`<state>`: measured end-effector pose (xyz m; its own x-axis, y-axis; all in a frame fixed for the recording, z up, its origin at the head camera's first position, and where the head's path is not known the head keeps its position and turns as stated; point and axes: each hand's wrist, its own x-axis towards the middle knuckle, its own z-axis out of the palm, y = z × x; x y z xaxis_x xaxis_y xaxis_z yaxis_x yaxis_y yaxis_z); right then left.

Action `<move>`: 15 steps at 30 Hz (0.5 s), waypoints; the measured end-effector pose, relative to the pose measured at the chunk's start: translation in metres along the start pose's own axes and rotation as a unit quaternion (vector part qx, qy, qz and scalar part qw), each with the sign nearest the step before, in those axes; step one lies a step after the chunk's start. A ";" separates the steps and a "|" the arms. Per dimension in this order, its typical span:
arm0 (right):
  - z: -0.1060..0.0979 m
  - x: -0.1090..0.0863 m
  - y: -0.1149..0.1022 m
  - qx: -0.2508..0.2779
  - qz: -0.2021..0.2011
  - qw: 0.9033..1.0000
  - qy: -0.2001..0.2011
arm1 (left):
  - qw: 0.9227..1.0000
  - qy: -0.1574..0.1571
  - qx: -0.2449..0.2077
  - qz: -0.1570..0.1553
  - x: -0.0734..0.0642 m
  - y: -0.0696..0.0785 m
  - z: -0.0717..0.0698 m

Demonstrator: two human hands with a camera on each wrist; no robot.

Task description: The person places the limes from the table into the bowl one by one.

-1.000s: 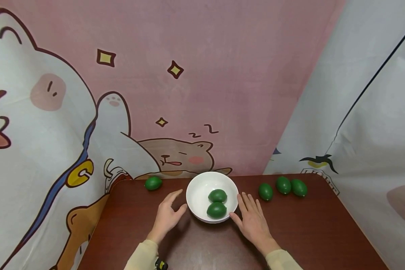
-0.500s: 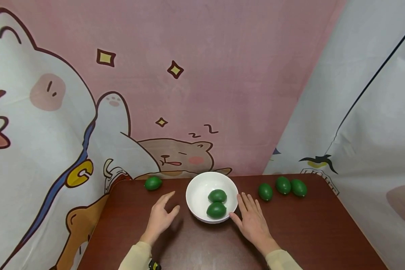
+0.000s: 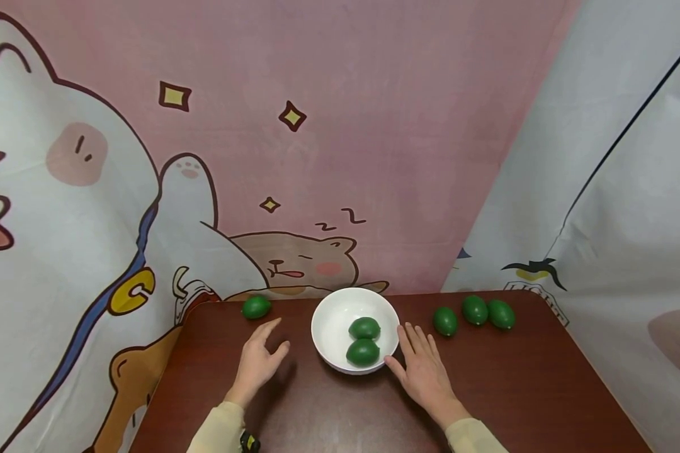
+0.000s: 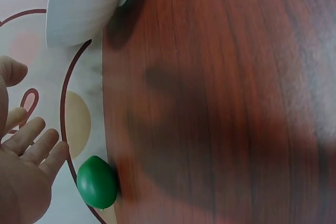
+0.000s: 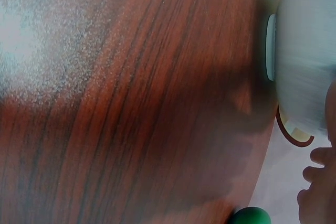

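A white bowl (image 3: pixel 331 333) stands near the back of the table, with two green limes (image 3: pixel 363 352) lying inside it. My right hand (image 3: pixel 425 371) rests along the bowl's right side, fingers extended and thumb at the rim; the right wrist view shows the hand beside the bowl's wall (image 5: pixel 304 56). Left of the bowl, my left hand (image 3: pixel 257 362) hovers with relaxed, spread fingers and holds nothing. Beyond its fingertips lies a single lime (image 3: pixel 256 307) close to the back edge, also seen as a green lime (image 4: pixel 97 182) in the left wrist view.
Three more limes (image 3: pixel 475 311) sit at the back right of the dark brown wooden table (image 3: pixel 340 415). Right behind the table hangs a cartoon-printed cloth (image 3: pixel 396 157). A dark band (image 3: pixel 249 441) shows at the left wrist.
My left hand has moved away from the bowl, leftward and slightly toward me. The right hand stays at the bowl's side, and bowl and limes have kept their places.
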<state>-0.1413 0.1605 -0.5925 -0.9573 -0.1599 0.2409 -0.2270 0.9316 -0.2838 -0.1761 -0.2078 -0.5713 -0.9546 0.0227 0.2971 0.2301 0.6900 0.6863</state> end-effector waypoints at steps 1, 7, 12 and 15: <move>0.000 0.000 0.000 0.001 0.001 1.000 -0.001 | 1.000 0.001 0.001 0.000 0.001 -0.001 -0.001; -0.002 0.000 -0.001 0.002 0.004 1.000 -0.004 | 1.000 0.000 -0.001 -0.006 0.006 -0.004 -0.005; -0.002 0.000 -0.001 0.001 0.002 1.000 -0.001 | 1.000 -0.005 0.001 -0.008 0.011 -0.004 -0.009; -0.002 0.000 -0.001 0.002 0.003 1.000 -0.002 | 1.000 -0.010 0.000 -0.011 0.014 -0.004 -0.012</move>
<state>-0.1403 0.1601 -0.5909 -0.9593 -0.1560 0.2353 -0.2224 0.9310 -0.2895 -0.1882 -0.2188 -0.5623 -0.9629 0.0216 0.2690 0.2090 0.6904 0.6926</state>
